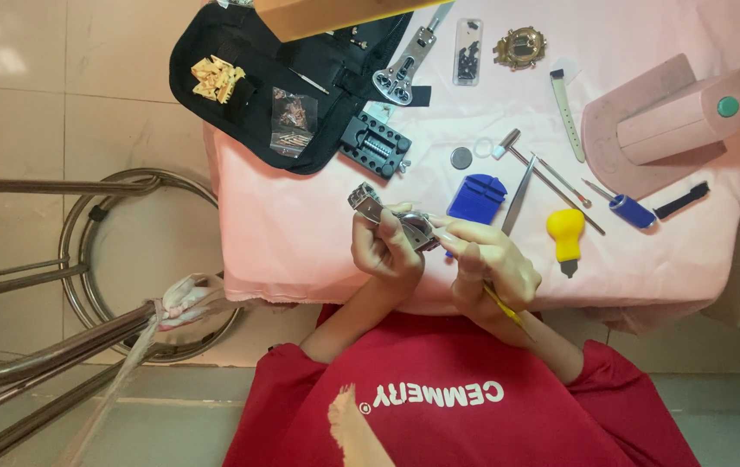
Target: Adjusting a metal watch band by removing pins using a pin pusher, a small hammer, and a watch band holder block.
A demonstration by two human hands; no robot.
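My left hand [383, 249] grips a silver metal wristwatch [413, 227] above the near edge of a pink-covered table [301, 233]; its bracelet [365, 199] sticks up to the left. My right hand [493, 262] pinches a thin yellow-handled tool [503, 307]. The fingertips rest against the watch, and the tool's tip is hidden by the fingers. My red shirt [474, 406] fills the bottom of the view.
Just beyond the hands lie a blue plastic holder [477, 197], tweezers [518, 195], a yellow bulb-handled tool [566, 235], a small hammer [508, 143] and a blue-handled screwdriver [631, 211]. A black tool pouch [240, 52] and black block [376, 145] lie far left, a pink device [672, 117] far right. A metal stool [128, 251] stands left.
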